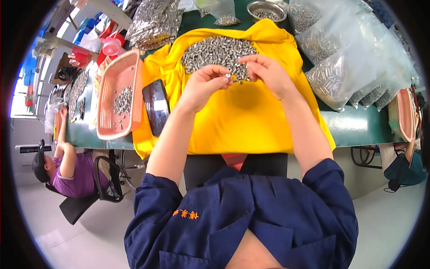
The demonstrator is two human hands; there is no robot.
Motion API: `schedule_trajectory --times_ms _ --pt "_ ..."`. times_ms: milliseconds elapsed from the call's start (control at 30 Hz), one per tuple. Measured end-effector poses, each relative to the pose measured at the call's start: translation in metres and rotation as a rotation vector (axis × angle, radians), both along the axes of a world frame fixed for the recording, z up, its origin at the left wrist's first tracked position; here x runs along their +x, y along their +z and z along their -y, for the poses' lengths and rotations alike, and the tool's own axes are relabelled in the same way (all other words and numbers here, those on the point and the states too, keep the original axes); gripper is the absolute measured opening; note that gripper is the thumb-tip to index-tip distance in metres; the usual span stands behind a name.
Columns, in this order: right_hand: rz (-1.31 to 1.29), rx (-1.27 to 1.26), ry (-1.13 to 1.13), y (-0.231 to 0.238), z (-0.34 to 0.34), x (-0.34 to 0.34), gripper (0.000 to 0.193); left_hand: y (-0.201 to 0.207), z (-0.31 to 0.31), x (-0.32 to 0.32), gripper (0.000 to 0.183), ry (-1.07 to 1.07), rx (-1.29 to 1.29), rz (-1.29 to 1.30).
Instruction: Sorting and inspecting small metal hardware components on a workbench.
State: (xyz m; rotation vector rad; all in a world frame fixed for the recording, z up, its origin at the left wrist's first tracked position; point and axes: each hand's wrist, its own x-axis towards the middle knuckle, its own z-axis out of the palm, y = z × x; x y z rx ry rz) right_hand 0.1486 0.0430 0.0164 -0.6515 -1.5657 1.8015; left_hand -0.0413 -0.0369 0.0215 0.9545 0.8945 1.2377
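My left hand (205, 86) pinches a small round metal part (227, 75), its ringed end showing between thumb and fingertips. Just to the right, my right hand (271, 77) has its thumb and forefinger brought together over the near edge of a pile of small silvery metal cylinders (215, 53). Whatever sits in those right fingertips is too small to make out. Under both hands a yellow cloth (251, 130) covers the table, and the pile lies on its far part.
A pink plastic basket (137, 96) with some metal parts stands on the left, beside a dark phone-like tablet (156, 106). Bags of metal cylinders (329, 80) crowd the right; a metal bowl (282, 10) is at the back. Co-workers sit at left (80, 175) and far right (405, 166).
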Motion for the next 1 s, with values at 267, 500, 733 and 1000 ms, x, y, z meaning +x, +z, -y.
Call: schedule_trajectory --times_ms 267,500,733,1000 --pt "-0.071 -0.144 -0.056 -0.004 0.008 -0.007 0.011 -0.018 -0.016 0.005 0.015 0.006 -0.140 0.244" --pt "-0.101 -0.301 -0.005 -0.012 0.005 -0.010 0.010 -0.027 -0.014 0.009 0.016 0.062 -0.160 0.250" --pt "-0.116 -0.432 -0.004 -0.012 0.006 -0.011 0.012 -0.027 -0.014 0.008 0.016 0.036 -0.110 0.208" --pt "-0.309 -0.590 0.103 -0.013 0.003 -0.008 0.021 -0.025 -0.011 0.010 0.013 0.027 -0.144 0.305"
